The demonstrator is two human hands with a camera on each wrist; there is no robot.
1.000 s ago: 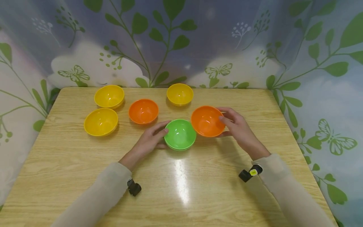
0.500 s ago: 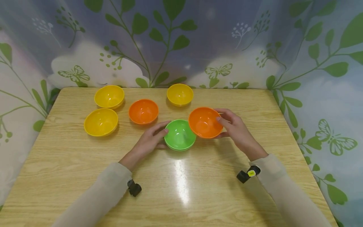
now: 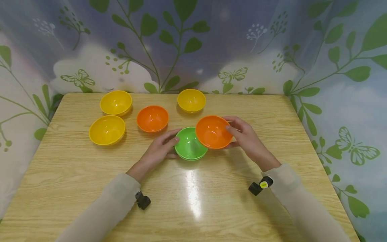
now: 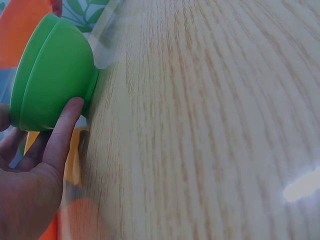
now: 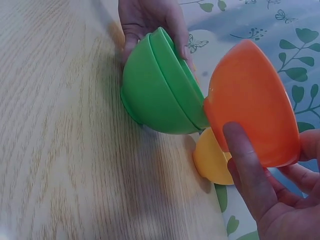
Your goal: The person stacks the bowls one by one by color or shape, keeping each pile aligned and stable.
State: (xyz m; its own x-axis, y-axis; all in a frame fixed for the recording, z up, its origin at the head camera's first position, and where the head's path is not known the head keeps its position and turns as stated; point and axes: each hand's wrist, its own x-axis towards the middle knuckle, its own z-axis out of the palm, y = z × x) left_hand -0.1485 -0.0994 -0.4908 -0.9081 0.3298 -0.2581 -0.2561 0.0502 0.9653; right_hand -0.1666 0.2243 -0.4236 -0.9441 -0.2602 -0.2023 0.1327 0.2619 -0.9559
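orange bowl (image 3: 213, 132) overhangs nested green bowls (image 3: 188, 146), a yellow bowl (image 3: 191, 101) behind.

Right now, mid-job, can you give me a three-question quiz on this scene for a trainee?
1. How many yellow bowls stand on the table?
2. True or false: the right hand holds an orange bowl above the table.
3. What does the left hand hold? A) nothing; B) the green bowls; C) a yellow bowl.

Key: 1. Three. 2. True. 3. B, nested one in the other.
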